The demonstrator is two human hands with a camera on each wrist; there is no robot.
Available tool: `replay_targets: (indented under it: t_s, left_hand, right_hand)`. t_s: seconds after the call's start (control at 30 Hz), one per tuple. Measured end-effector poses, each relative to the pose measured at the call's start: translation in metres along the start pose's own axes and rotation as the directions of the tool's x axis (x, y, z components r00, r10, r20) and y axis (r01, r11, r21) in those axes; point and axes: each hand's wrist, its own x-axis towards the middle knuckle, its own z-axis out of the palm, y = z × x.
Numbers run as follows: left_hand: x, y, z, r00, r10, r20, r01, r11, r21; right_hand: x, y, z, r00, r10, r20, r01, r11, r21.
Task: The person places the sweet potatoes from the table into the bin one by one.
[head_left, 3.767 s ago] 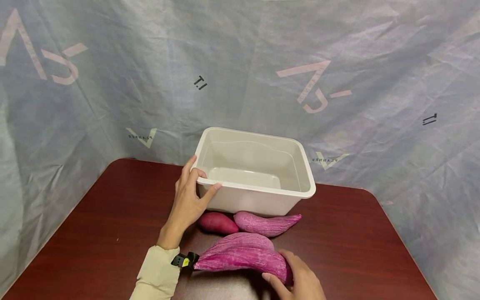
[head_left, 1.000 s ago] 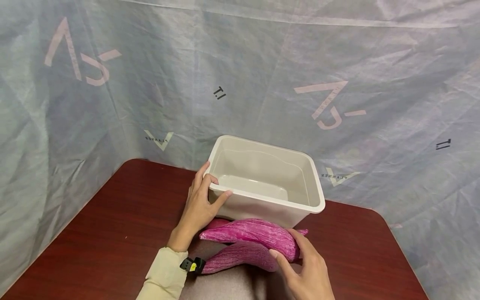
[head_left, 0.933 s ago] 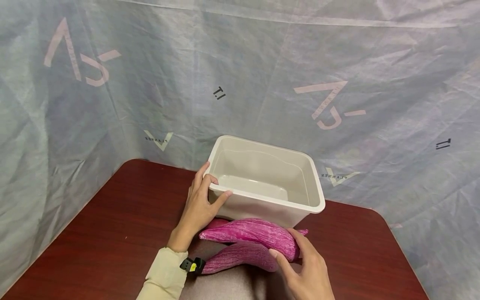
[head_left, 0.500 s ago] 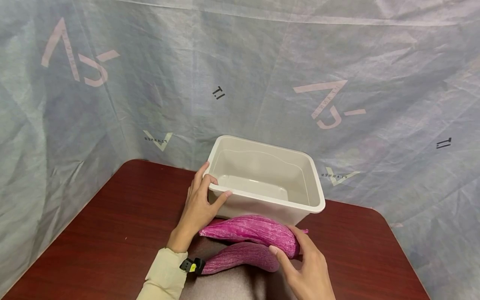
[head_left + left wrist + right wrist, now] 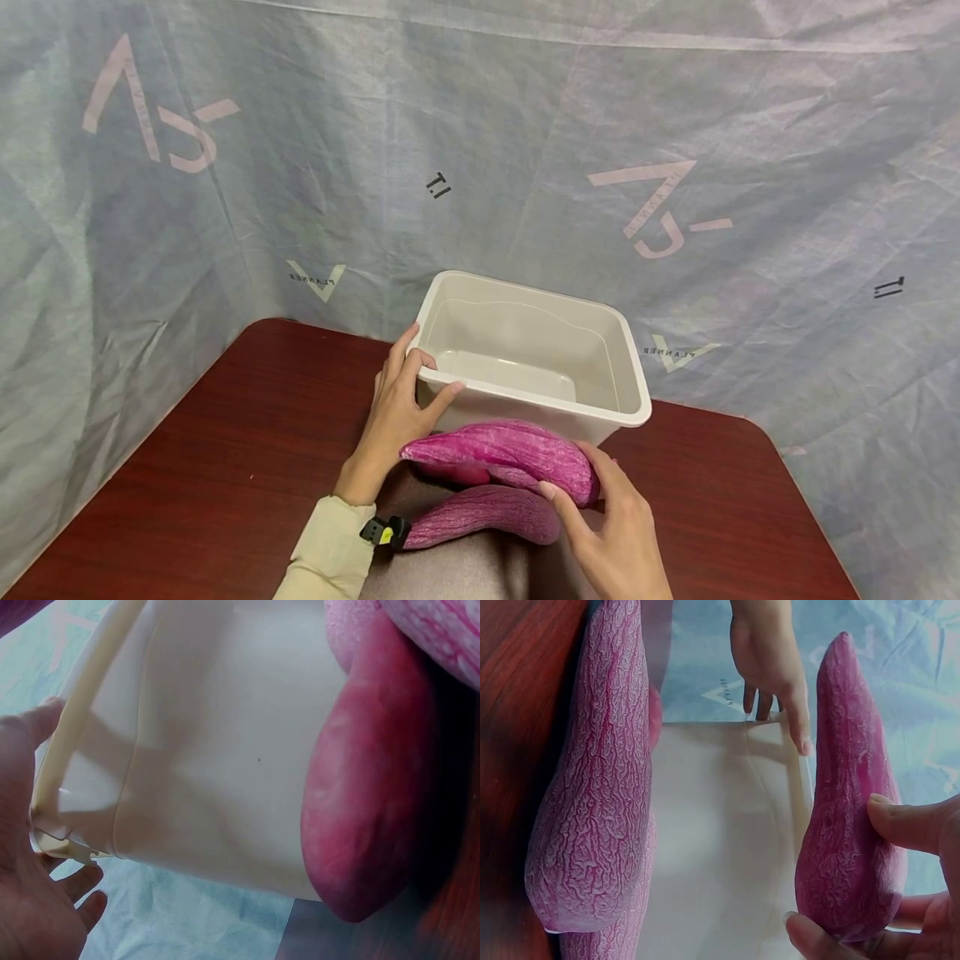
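Observation:
My left hand (image 5: 397, 417) grips the left front corner of an off-white plastic tub (image 5: 487, 408), its thumb on the front rim and its fingers over the side. My right hand (image 5: 618, 525) holds a wrinkled purple sweet potato (image 5: 510, 450) by its thick end, raised before the tub's front wall with the thin tip pointing left. Under it lie a smooth red sweet potato (image 5: 367, 780) and part of a pale purple one (image 5: 517, 477), both close to the tub wall. Nearer to me rests another wrinkled purple sweet potato (image 5: 592, 787). The tub's visible floor is bare.
The dark red-brown table (image 5: 225, 467) has rounded far corners. Grey printed fabric (image 5: 510, 142) hangs behind it and along both sides. A black device (image 5: 386, 531) with a yellow mark sits on the left wrist, beside the nearest sweet potato's tip.
The right hand has lifted its sweet potato away from the one nearest me and up towards the tub, uncovering more of the red one in the last second. The left hand keeps its grip.

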Motion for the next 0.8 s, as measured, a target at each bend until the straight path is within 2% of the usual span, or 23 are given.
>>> replay_targets:
  t_s: [0.4, 0.8]
  left_hand:
    - [-0.001, 0.002, -0.001, 0.999, -0.028, 0.026, 0.029, 1.000, -0.001]
    - [-0.002, 0.000, 0.000, 1.000, -0.015, 0.013, 0.015, 1.000, 0.025]
  right_hand:
    - [0.010, 0.002, -0.003, 0.998, -0.057, -0.023, 0.059, 0.995, 0.075]
    - [0.017, 0.004, -0.001, 0.999, -0.028, -0.035, 0.030, 0.997, 0.070]
